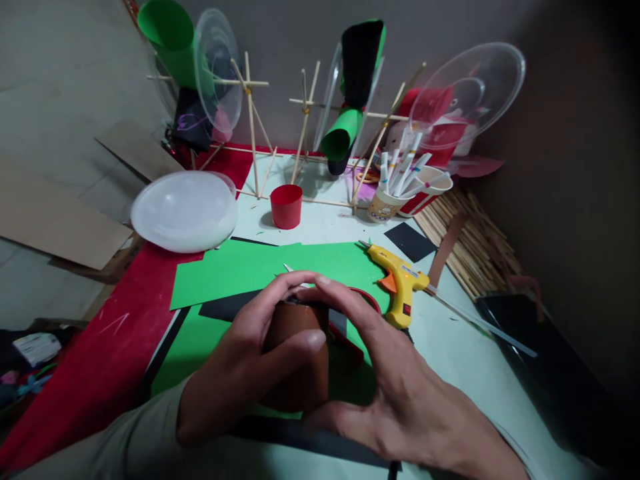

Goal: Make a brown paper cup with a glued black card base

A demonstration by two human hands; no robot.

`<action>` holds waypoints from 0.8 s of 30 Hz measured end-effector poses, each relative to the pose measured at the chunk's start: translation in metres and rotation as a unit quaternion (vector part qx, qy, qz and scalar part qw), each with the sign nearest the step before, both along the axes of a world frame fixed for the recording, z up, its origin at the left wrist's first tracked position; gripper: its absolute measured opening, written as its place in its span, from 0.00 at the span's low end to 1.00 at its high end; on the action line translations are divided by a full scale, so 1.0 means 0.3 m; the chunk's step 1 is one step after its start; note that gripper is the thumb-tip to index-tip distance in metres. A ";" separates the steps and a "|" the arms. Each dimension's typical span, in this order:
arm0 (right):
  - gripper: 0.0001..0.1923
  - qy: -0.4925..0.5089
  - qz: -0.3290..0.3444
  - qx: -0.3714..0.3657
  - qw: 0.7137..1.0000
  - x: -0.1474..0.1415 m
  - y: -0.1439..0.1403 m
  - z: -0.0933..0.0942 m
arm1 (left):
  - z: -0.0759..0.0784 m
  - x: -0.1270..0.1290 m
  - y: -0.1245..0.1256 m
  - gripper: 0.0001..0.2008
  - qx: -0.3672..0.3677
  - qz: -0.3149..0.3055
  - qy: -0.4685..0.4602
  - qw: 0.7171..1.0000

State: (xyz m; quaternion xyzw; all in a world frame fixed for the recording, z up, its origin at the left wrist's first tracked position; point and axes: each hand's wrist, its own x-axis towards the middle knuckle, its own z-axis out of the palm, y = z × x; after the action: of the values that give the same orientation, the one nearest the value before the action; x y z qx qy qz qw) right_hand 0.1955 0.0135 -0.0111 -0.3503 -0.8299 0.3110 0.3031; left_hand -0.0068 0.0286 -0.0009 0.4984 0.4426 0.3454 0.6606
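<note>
Both my hands are around a brown paper tube point(303, 383) in the near middle of the table. My left hand point(235, 370) wraps it from the left, the thumb lying across its near side. From the right, my right hand point(400, 380) curls round it, fingertips at the top rim and thumb by the lower edge. Red-handled scissors point(367, 298) lie partly hidden behind the hands, on green paper sheets point(275, 257) and dark paper pieces point(225, 307). Right of them rests a yellow glue gun point(400, 280) with a clear glue stick.
A small red paper cup shape point(287, 208) stands farther back. Behind it are stick frames point(303, 127) carrying clear plastic discs and paper cones. White plastic lids point(184, 212) sit left. A paper cup of rolled paper straws point(384, 203) and bundled sticks point(465, 247) are right.
</note>
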 end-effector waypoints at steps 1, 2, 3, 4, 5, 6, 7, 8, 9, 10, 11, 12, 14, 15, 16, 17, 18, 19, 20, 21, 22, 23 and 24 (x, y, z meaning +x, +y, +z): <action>0.55 -0.004 -0.002 -0.007 1.000 0.002 -0.002 -0.001 | 0.000 0.000 -0.003 0.24 -0.005 0.004 -0.001 1.000; 0.56 -0.006 -0.001 -0.010 1.000 0.003 -0.003 -0.003 | 0.000 -0.001 -0.004 0.24 -0.010 0.003 -0.005 1.000; 0.56 -0.006 0.001 -0.013 1.000 0.003 -0.003 -0.005 | 0.000 -0.001 -0.004 0.23 -0.015 -0.001 -0.011 1.000; 0.56 -0.003 0.003 -0.014 1.000 0.002 -0.002 -0.007 | 0.001 -0.001 -0.003 0.22 -0.021 -0.004 -0.020 1.000; 0.56 0.003 0.006 -0.014 1.000 0.001 -0.001 -0.008 | 0.001 -0.001 -0.001 0.20 -0.027 -0.008 -0.029 0.999; 0.56 0.010 0.008 -0.013 1.000 -0.001 0.000 -0.010 | 0.002 0.000 0.001 0.19 -0.030 -0.010 -0.037 0.999; 0.56 0.018 0.010 -0.010 1.000 -0.002 0.001 -0.012 | 0.002 0.001 0.003 0.17 -0.032 -0.010 -0.042 0.999; 0.56 0.024 0.011 -0.009 1.000 -0.003 0.001 -0.014 | 0.003 0.001 0.005 0.16 -0.033 -0.008 -0.046 0.998; 0.56 0.029 0.013 -0.007 0.999 -0.002 0.000 -0.016 | 0.003 0.002 0.006 0.16 -0.035 -0.005 -0.048 0.998; 0.57 0.029 0.014 -0.006 0.999 -0.001 -0.002 -0.020 | 0.003 0.003 0.006 0.16 -0.037 -0.002 -0.049 0.998; 0.57 0.026 0.014 -0.008 1.000 0.002 -0.005 -0.023 | 0.002 0.003 0.006 0.16 -0.039 -0.001 -0.049 0.998; 0.57 0.019 0.011 -0.010 1.000 0.006 -0.009 -0.027 | 0.000 0.003 0.006 0.17 -0.041 0.002 -0.048 0.998; 0.56 0.001 0.002 -0.020 1.000 0.013 -0.014 -0.036 | -0.003 0.004 0.005 0.18 -0.045 0.008 -0.043 0.998; 0.56 -0.004 -0.002 -0.025 1.000 0.016 -0.015 -0.038 | -0.004 0.005 0.004 0.19 -0.048 0.010 -0.040 0.998; 0.56 -0.004 -0.004 -0.027 1.000 0.017 -0.014 -0.040 | -0.003 0.006 0.003 0.20 -0.052 0.013 -0.038 0.998; 0.56 0.003 -0.002 -0.025 1.000 0.017 -0.012 -0.040 | -0.001 0.008 0.002 0.21 -0.054 0.016 -0.036 0.998; 0.55 0.013 0.001 -0.022 1.000 0.015 -0.008 -0.038 | 0.002 0.010 0.001 0.21 -0.053 0.019 -0.034 0.998; 0.54 0.028 0.007 -0.016 0.999 0.013 -0.004 -0.036 | 0.006 0.013 -0.002 0.22 -0.050 0.022 -0.031 0.998; 0.53 0.042 0.014 -0.012 0.999 0.010 -0.001 -0.033 | 0.011 0.014 -0.004 0.22 -0.045 0.025 -0.024 0.998; 0.52 0.052 0.019 -0.011 0.998 0.008 0.002 -0.030 | 0.016 0.016 -0.007 0.23 -0.039 0.026 -0.016 0.999; 0.52 0.058 0.021 -0.014 0.998 0.006 0.004 -0.028 | 0.020 0.017 -0.010 0.24 -0.036 0.028 -0.008 0.999; 0.51 0.058 0.019 -0.021 0.998 0.006 0.004 -0.026 | 0.022 0.017 -0.013 0.26 -0.036 0.028 -0.003 0.999; 0.52 0.054 0.015 -0.029 0.998 0.006 0.003 -0.025 | 0.023 0.017 -0.015 0.27 -0.038 0.027 -0.002 0.999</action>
State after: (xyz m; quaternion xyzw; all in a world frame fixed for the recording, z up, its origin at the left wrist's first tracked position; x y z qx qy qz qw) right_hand 0.1974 0.0144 -0.0187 -0.3293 -0.8081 0.3577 0.3325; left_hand -0.0019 0.0242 0.0059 0.4598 0.4676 0.3469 0.6705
